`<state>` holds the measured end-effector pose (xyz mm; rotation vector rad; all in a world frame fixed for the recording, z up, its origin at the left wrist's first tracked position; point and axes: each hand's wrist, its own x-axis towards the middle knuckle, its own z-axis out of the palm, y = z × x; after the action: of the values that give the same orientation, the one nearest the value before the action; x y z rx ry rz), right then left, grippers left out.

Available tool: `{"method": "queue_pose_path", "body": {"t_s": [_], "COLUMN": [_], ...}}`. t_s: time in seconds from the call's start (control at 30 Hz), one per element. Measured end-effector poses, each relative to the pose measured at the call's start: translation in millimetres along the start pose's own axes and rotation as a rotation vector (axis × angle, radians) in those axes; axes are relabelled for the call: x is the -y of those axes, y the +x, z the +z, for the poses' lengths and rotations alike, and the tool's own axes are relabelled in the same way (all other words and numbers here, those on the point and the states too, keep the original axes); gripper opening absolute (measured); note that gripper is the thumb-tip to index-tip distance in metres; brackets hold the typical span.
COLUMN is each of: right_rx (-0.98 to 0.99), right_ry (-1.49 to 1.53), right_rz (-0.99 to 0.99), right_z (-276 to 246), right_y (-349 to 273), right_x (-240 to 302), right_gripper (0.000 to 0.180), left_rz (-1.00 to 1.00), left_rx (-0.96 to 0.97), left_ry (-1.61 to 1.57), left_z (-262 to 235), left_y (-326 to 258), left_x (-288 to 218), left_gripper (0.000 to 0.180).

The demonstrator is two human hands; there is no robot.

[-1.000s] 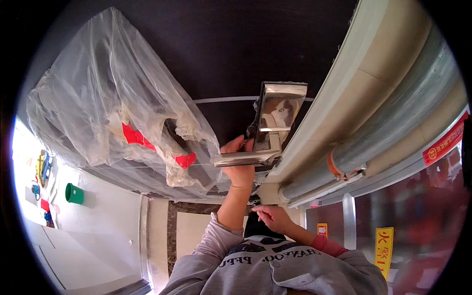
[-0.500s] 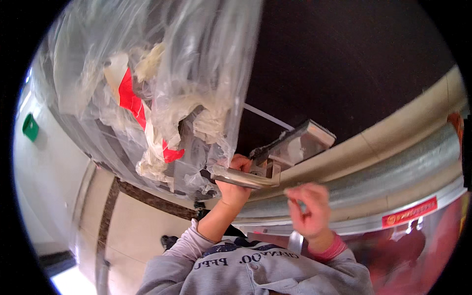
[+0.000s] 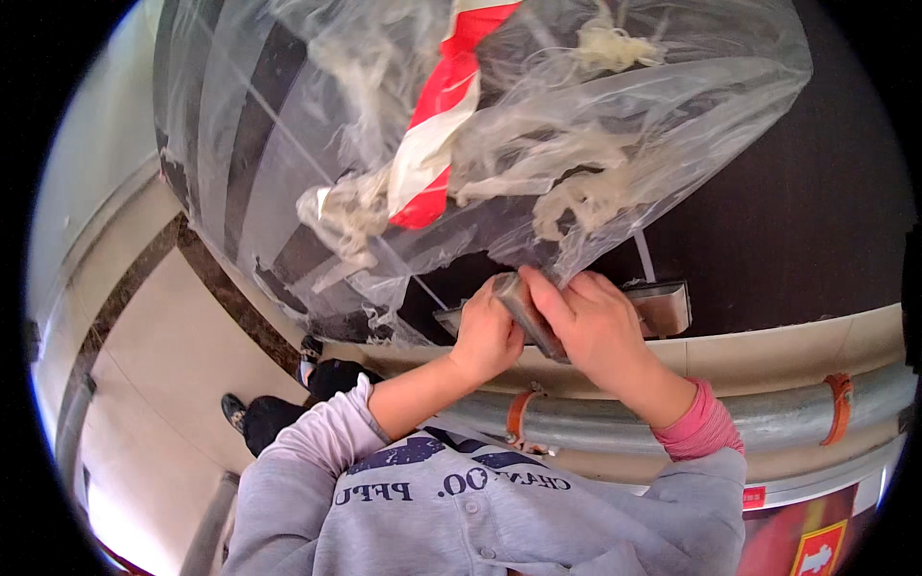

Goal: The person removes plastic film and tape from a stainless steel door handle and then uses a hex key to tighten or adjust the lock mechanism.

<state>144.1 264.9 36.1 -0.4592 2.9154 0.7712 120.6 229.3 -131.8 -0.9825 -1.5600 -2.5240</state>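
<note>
A dark door panel [image 3: 768,221] stands before me, its left part covered by loose, torn clear plastic film [image 3: 663,115]. A metal door handle [image 3: 534,319] juts toward me near the film's lower edge. My left hand [image 3: 488,331] has its fingers curled at the handle's left side. From the right, my right hand [image 3: 600,331] is closed on the handle, thumb along it. Its fingers lie close to the film's hanging edge, and their tips are partly hidden. Behind the right hand shows a rectangular metal piece [image 3: 665,309] on the door.
Red-and-white tape [image 3: 437,130] hangs on the film with crumpled, yellowish tape. A grey pipe [image 3: 634,422] with orange clamps [image 3: 520,415] runs along the wall between my body and the door. Pale floor tiles [image 3: 163,336] with a dark border lie at left. A red sign [image 3: 821,552] is at lower right.
My right hand, raised apart from the handle before, has moved in and closed on it. My left hand stays at the handle. The view has shifted, putting the film more central.
</note>
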Motion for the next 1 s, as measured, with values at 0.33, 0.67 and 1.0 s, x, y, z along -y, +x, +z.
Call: {"method": "queue_pose_path", "body": {"t_s": [0.33,0.67,1.0], "right_rx": [0.054,0.026,0.014], "right_ry": [-0.056,0.004,0.283], "right_rz": [-0.149,-0.186,0.282], "right_z": [-3,5,-4], "right_y": [5,0,-12], "right_x": [-7,-9,5], "right_gripper": [0.02,0.025,0.032], "left_rz": [0.113,0.187,0.124], "left_rx": [-0.091,-0.077,0.041], "left_ry": [0.053,0.049,-0.089], "left_z": [5,0,-7], "left_y": [-3,-4,-2], "left_x": [-3,0,3], "left_gripper": [0.035,0.037,0.039]}}
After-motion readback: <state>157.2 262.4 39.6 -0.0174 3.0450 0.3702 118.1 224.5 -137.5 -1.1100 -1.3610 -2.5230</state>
